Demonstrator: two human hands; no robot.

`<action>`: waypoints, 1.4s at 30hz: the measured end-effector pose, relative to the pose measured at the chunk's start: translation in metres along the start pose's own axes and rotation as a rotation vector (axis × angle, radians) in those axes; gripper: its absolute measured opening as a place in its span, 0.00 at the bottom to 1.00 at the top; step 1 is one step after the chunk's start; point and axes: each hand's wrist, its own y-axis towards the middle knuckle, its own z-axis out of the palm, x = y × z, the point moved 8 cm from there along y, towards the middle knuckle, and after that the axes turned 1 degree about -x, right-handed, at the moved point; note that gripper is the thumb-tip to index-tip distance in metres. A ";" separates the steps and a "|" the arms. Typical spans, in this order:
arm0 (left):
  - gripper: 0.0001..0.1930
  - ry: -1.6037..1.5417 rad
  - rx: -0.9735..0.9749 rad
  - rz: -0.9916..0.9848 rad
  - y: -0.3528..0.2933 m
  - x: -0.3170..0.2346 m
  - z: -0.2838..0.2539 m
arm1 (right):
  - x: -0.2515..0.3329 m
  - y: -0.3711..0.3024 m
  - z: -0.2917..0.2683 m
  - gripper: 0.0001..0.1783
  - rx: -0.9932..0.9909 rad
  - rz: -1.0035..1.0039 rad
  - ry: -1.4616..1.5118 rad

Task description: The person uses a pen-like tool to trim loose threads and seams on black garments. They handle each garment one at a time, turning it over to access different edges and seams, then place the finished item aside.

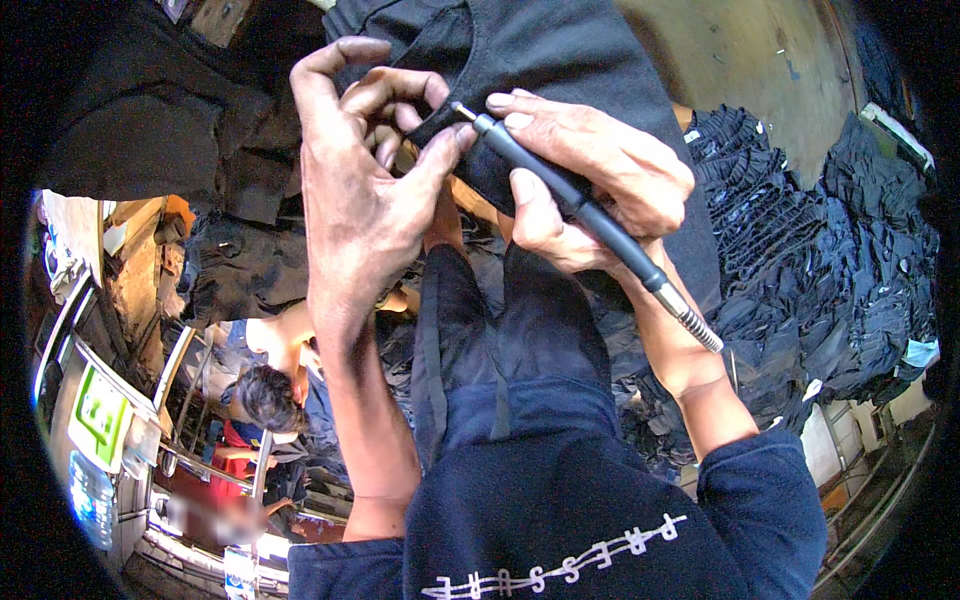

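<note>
A dark denim garment (pixel 570 50), probably trousers, lies spread in front of me, with a curved seam near my fingers. My left hand (pixel 360 190) pinches the garment's edge between thumb and fingers. My right hand (pixel 610 170) grips a black rotary-tool handpiece (pixel 545 168) like a pen. Its thin metal tip meets the cloth edge beside my left fingertips or sits just above it; which of these I cannot tell. A metal spring sleeve forms the handpiece's rear end, over my right wrist.
Heaped dark garments (pixel 770 270) fill the right side. More dark cloth (pixel 140 150) hangs or lies at the left. A worn, pale surface (pixel 750 60) shows at the far right. Another person (pixel 265 390) is at the lower left, near a green-and-white container (pixel 100 415) and metal rails.
</note>
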 end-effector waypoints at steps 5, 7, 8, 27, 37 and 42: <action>0.39 -0.038 -0.008 0.004 -0.002 0.003 0.001 | -0.004 0.000 0.000 0.15 0.056 -0.033 -0.075; 0.40 -0.036 0.006 0.022 -0.002 0.003 0.002 | -0.005 -0.001 -0.001 0.15 0.055 -0.034 -0.077; 0.40 -0.044 0.000 0.014 -0.002 0.004 0.002 | -0.006 -0.001 -0.001 0.15 0.049 -0.033 -0.075; 0.44 -0.108 -0.078 0.044 -0.006 0.012 0.000 | -0.009 -0.002 -0.006 0.14 0.001 0.048 -0.096; 0.42 -0.085 -0.055 0.077 -0.001 0.008 0.003 | -0.014 -0.002 -0.010 0.15 -0.078 0.058 -0.128; 0.38 -0.066 -0.052 0.026 -0.002 0.009 0.004 | -0.018 -0.003 -0.011 0.15 -0.103 0.099 -0.098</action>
